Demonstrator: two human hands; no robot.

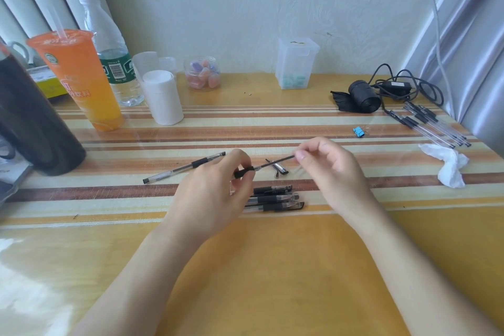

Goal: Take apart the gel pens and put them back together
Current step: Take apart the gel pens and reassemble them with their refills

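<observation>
Above striped table (272, 254): left hand (212, 194) grip pinches pen barrel (243, 172), right hand (324, 169) grip pinches refill (278, 161); cap (281, 168) beneath.

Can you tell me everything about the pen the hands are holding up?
The gel pen held over the striped table is half apart. Its clear plastic barrel with a black rubber grip is pinched in the left hand, which hides most of it. A thin dark ink refill sticks out of the grip end, slanting up to the right, where the right hand pinches its far end between thumb and finger. The pen touches only the two hands. A small cap and tip lie on the table just behind it.
</observation>
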